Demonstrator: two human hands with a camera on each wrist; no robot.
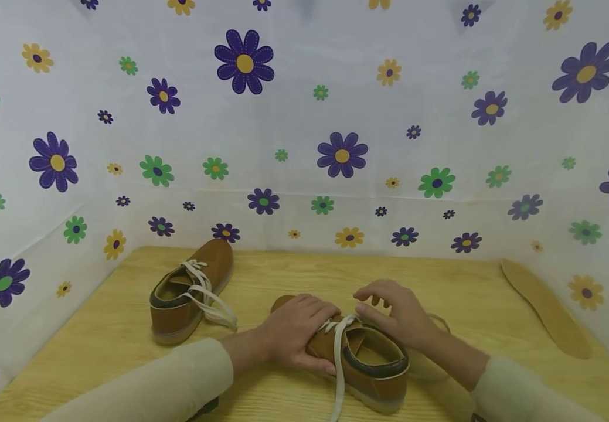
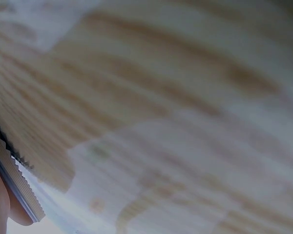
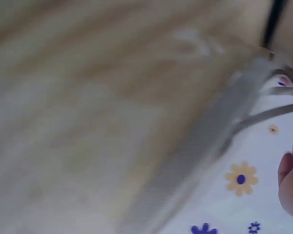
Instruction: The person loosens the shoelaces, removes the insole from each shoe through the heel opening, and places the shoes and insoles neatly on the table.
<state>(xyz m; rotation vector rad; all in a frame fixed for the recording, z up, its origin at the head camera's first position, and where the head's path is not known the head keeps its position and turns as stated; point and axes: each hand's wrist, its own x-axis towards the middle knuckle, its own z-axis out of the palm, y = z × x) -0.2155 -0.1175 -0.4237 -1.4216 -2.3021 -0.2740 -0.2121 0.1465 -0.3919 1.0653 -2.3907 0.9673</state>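
A brown lace-up shoe (image 1: 373, 366) with a dark collar lies in front of me, its toe pointing away to the left. My left hand (image 1: 296, 334) grips its front part, fingers over the top and thumb along the near side. One end of the white lace (image 1: 339, 363) hangs over the near side. Just beyond the laced part is my right hand (image 1: 396, 313), fingers loosely bent and thumb apart, with nothing seen between them. In the left wrist view, the ridged sole edge (image 2: 19, 170) shows beside fingertips. The right wrist view is mostly blurred, with a lace strand (image 3: 268, 116) near my fingers.
A matching brown shoe (image 1: 174, 319) with loose white laces stands at the back left of the wooden table (image 1: 109, 363). A tan insole (image 1: 544, 308) lies at the right. A white flower-patterned cloth (image 1: 293, 105) surrounds the back and sides.
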